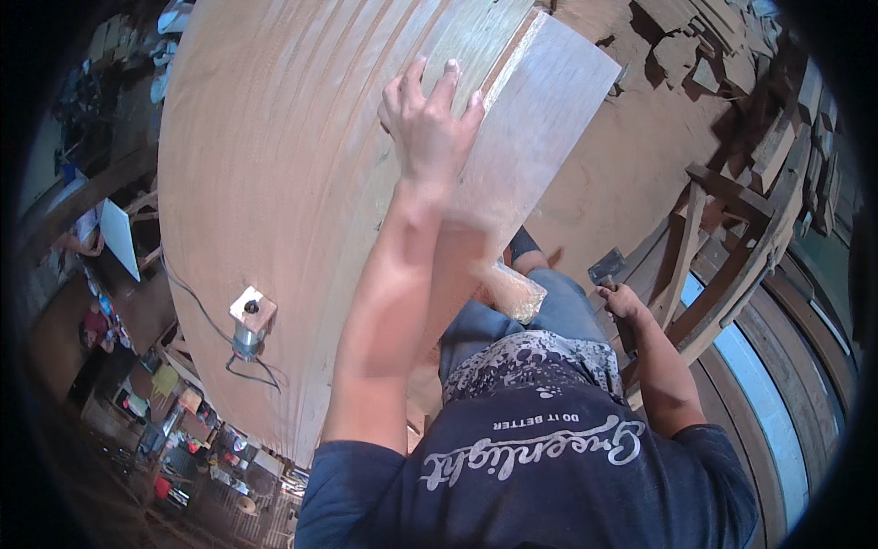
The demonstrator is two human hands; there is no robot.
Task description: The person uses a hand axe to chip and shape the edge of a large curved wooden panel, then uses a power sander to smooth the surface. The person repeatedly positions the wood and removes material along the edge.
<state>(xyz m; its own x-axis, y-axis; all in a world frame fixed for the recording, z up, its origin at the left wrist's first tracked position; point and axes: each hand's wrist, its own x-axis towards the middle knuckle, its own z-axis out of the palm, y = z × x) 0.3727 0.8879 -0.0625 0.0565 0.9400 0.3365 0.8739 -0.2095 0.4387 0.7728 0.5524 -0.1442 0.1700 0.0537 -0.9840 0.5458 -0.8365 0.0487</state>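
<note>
A large curved wooden panel [247, 137] with grooved strips stretches under me. My left hand [430, 128] rests with fingers spread and slightly bent on a pale greenish strip [473, 37], beside a lighter whitish board [558, 91] along the panel's right side. Low at the right, my right hand [618, 302] is closed round a dark-handled tool with a broad metal head [605, 267], held away from the panel. A pale wooden block [517, 295] projects below the board, near my legs.
A small power tool [247, 334] with a cord stands on the panel's left. A wooden frame [690, 261] and long planks [759, 357] are at the right. Wood offcuts [686, 64] lie at the upper right. Cluttered workshop items [183, 421] surround the panel's lower left.
</note>
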